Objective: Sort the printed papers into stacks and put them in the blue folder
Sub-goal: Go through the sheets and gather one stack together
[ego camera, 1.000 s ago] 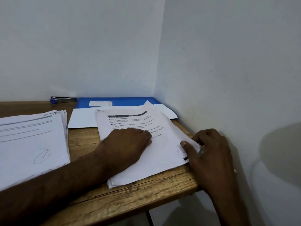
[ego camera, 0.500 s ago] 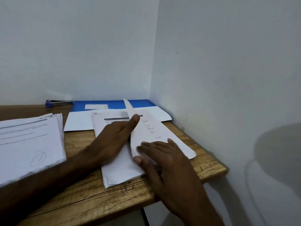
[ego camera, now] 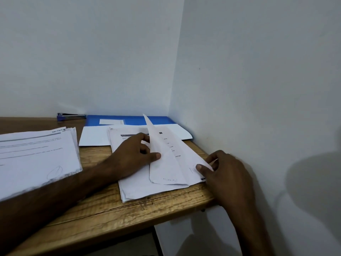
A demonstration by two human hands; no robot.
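A stack of printed papers (ego camera: 140, 187) lies on the wooden table near the right wall. Its top sheet (ego camera: 166, 163) is lifted and curled leftward, standing partly on edge. My left hand (ego camera: 132, 156) rests on the stack, thumb and fingers holding the raised sheet's left side. My right hand (ego camera: 223, 174) pinches the right corner of the sheet below. The blue folder (ego camera: 129, 119) lies flat against the back wall, partly under a white sheet (ego camera: 94, 137). A second, thicker stack (ego camera: 35, 156) lies at the left.
A blue stapler (ego camera: 71, 116) sits at the back beside the folder. The white walls meet in a corner right behind the folder. The table's right edge (ego camera: 203, 204) ends just under my right hand.
My right hand moved from the lifted sheet back to the stack's right corner. The top sheet stays raised, now held by my left hand. The camera shifted slightly.
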